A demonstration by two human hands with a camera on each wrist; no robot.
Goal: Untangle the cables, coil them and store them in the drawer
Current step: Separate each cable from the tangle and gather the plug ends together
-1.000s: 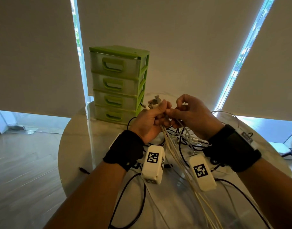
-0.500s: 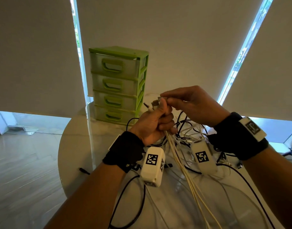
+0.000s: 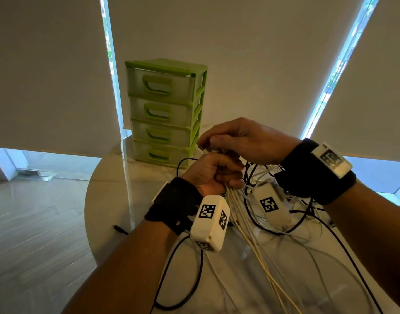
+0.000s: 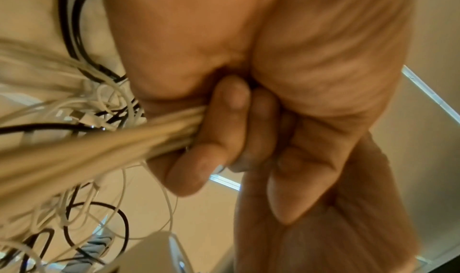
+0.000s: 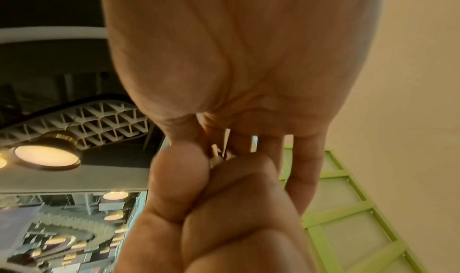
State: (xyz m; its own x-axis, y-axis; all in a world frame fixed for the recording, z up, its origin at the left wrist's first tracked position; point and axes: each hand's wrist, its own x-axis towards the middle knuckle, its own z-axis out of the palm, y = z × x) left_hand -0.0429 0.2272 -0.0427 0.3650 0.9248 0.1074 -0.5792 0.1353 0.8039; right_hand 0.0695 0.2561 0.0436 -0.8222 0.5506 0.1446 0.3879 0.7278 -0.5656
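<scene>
My left hand (image 3: 213,172) is fisted round a bundle of cream-white cables (image 3: 244,225) that hangs from it toward the near table edge; the left wrist view shows the same bundle (image 4: 104,139) running out between curled fingers. Directly above that fist, my right hand (image 3: 230,141) reaches over and pinches the cable ends (image 3: 203,149) sticking out of its top. A tangle of black and white cables (image 3: 285,200) lies on the table under both hands. The green drawer unit (image 3: 165,109) stands behind them, all drawers closed.
The round white table (image 3: 108,200) ends at left, with wooden floor beyond. A loose black cable (image 3: 178,279) loops by my left forearm and a black plug (image 3: 118,228) lies near the left rim. Blinds hang behind the drawers.
My right hand has risen from beside the left fist to over its top and taken hold of the cable ends. The left fist has kept its grip.
</scene>
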